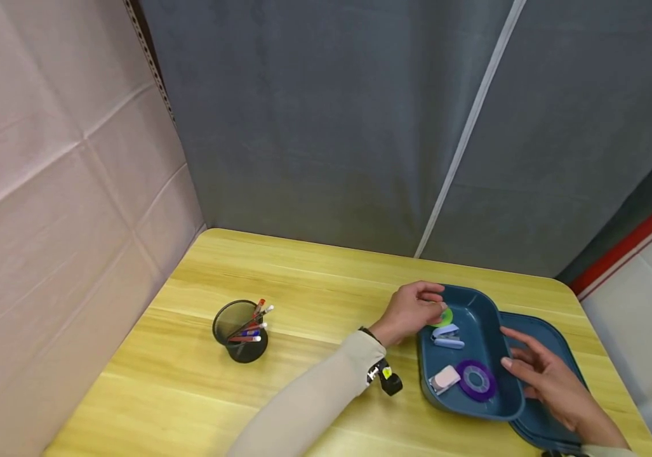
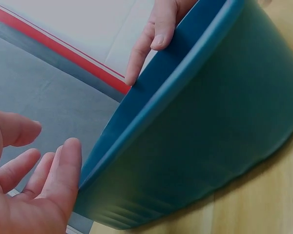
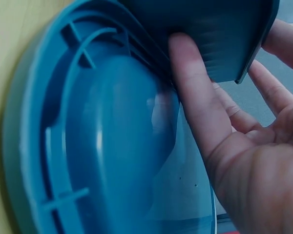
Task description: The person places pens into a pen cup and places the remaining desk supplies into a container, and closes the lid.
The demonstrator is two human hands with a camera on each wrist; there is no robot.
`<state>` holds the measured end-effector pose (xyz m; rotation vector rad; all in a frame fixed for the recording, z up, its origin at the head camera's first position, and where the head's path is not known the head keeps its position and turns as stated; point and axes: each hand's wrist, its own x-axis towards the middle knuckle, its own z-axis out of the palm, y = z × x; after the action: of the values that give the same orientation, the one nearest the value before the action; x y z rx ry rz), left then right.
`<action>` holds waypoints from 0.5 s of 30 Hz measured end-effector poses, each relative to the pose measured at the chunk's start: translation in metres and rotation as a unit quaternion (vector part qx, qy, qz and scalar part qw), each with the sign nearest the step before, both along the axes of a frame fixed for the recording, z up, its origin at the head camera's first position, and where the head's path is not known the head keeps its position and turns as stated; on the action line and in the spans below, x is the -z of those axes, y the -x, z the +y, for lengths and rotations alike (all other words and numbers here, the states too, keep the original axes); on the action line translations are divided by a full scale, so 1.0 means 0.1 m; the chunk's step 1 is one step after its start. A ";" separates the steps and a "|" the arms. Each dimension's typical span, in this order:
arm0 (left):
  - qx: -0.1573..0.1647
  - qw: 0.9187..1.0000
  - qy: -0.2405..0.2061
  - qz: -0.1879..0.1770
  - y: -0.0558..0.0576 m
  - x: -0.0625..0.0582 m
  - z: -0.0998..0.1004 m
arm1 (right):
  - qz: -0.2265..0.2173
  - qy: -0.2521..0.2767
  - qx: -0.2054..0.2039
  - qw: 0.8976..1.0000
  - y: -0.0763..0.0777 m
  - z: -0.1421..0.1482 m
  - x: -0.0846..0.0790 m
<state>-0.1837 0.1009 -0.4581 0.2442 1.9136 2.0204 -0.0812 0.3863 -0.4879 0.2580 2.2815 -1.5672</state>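
Note:
A dark blue plastic box (image 1: 468,346) stands at the table's right side. Over its far left corner is my left hand (image 1: 417,309), its fingertips close to a green tape roll (image 1: 447,316); in the left wrist view those fingers are apart and loosely bent, with nothing visible between them. Beside the green roll lies a light blue stapler (image 1: 447,336). Nearer me in the box are a purple tape roll (image 1: 488,388) and a small pale pink and white block-shaped thing (image 1: 445,377). My right hand (image 1: 551,381) touches the box's right side, fingers mostly extended.
The blue lid (image 1: 554,355) lies on the table right of the box, partly under its edge. A black mesh pen cup (image 1: 248,350) with several pens and pencils is at the left. A grey partition (image 1: 314,127) stands behind the table.

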 end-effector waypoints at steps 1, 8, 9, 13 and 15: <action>0.000 1.000 0.001 -0.001 -0.01 0.00 -0.01 | -0.001 -0.004 0.000 1.000 0.00 0.00 0.00; -0.002 1.000 -0.003 0.000 -0.12 0.02 -0.07 | -0.005 -0.041 -0.005 0.999 0.00 0.02 -0.01; 0.000 1.000 -0.003 0.004 -0.13 0.02 -0.08 | -0.006 -0.045 -0.003 0.999 0.00 0.02 -0.01; 0.010 1.000 -0.003 0.025 -0.20 0.04 -0.16 | 0.003 -0.072 0.008 0.997 -0.02 0.01 -0.04; 0.013 0.999 -0.006 0.033 -0.23 0.05 -0.20 | 0.011 -0.087 0.013 0.996 -0.03 0.01 -0.07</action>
<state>-0.1607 0.0807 -0.4635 0.3414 1.9285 2.0314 -0.0785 0.3877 -0.4813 0.3171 2.4438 -1.3915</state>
